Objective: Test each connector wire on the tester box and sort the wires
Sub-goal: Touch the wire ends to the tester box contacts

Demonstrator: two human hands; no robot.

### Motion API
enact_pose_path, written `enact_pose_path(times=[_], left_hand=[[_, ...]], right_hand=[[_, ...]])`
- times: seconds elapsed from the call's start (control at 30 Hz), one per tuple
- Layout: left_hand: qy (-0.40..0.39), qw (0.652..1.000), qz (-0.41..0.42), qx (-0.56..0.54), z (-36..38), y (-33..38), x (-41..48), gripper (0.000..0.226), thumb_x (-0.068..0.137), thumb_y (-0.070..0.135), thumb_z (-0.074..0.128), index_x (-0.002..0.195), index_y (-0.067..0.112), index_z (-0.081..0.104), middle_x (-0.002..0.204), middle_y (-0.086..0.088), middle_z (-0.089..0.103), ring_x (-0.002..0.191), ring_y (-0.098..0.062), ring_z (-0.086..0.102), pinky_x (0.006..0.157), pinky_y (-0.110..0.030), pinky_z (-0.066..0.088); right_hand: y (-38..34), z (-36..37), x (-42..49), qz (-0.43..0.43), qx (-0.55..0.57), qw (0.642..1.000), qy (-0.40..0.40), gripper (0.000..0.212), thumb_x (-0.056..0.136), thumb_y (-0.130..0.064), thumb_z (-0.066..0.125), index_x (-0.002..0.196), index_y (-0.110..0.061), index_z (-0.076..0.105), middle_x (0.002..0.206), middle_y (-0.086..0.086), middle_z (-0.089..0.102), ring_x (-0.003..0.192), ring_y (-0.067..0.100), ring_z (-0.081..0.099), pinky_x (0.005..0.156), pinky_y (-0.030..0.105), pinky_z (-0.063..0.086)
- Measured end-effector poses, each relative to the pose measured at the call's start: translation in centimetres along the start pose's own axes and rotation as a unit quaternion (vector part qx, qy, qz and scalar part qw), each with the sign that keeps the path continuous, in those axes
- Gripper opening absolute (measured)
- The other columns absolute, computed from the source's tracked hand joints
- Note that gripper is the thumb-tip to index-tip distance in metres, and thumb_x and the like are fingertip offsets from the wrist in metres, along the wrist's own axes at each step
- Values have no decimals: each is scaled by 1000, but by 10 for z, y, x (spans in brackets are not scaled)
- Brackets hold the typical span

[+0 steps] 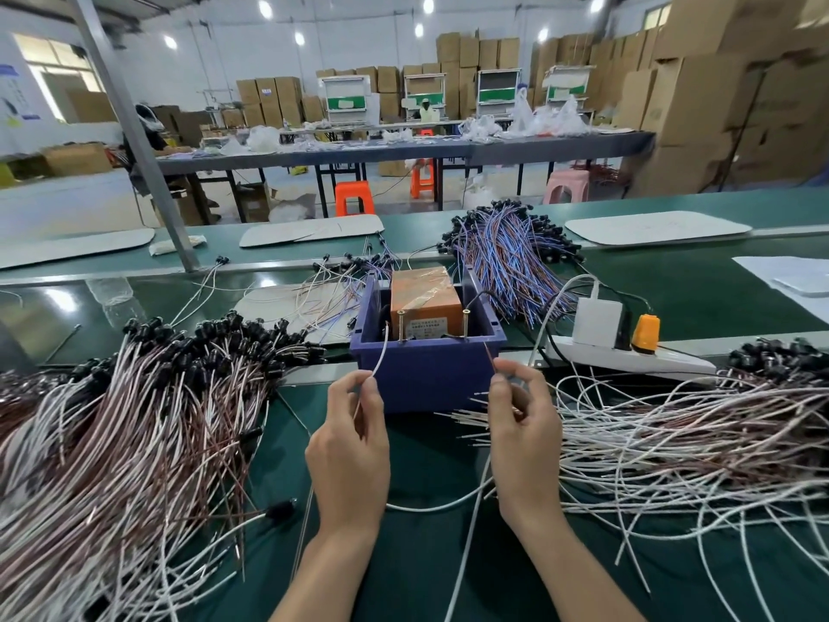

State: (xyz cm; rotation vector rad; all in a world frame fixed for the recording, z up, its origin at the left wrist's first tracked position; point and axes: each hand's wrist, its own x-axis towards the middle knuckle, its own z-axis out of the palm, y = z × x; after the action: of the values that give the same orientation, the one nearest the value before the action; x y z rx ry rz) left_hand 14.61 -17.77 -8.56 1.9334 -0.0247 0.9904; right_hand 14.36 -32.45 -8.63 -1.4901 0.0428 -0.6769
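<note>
Head view: the orange tester box (426, 303) sits inside a blue bin (426, 374) at the middle of the green bench (426, 558), with two brass screw posts (400, 325) standing upright along its near edge. The left hand (352, 446) pinches a white wire lead (381, 356) between thumb and forefinger, its other fingers loosely curled. The lead arcs up over the bin's rim and ends just beside the left post; whether it touches the post cannot be told. The right hand (522, 437) pinches a reddish-brown lead (490, 356) in the same way, with the bare tip pointing up near the bin's right front corner, apart from the right post. A heap of white and brown wires with black connectors (134, 419) lies to the left, and a looser heap (673, 437) to the right. Blue and violet wires (507, 253) are piled behind the bin. A white power strip (650, 360) lies just right of it.
</note>
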Motion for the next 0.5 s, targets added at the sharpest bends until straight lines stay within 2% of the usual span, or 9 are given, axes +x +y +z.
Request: enact_pose_path(times=[0.13,0.3,0.5], left_hand=[[-10,1000,-12,2,-1,0,-1,21,102,38,47,107,23,61,74,13,65,70,-6,63,64,-35,53],[-13,1000,-9,3,0,0,-1,21,102,38,47,107,23,61,73,13,64,68,-7,61,60,-32,51],[-4,1000,-3,0,0,0,-1,22,102,39,46,106,24,61,72,15,63,71,-8,61,60,-32,49]], right_hand=[[-3,2,2,9,11,1000,-2,19,104,-26,56,105,-42,66,82,-13,70,70,3,60,63,15,46],[-4,2,2,7,-1,1000,-15,16,103,-27,56,106,-38,68,68,-13,60,61,3,51,59,19,44],[-7,2,3,5,10,1000,-14,18,104,-22,54,105,-35,67,61,-14,58,56,1,49,55,14,42]])
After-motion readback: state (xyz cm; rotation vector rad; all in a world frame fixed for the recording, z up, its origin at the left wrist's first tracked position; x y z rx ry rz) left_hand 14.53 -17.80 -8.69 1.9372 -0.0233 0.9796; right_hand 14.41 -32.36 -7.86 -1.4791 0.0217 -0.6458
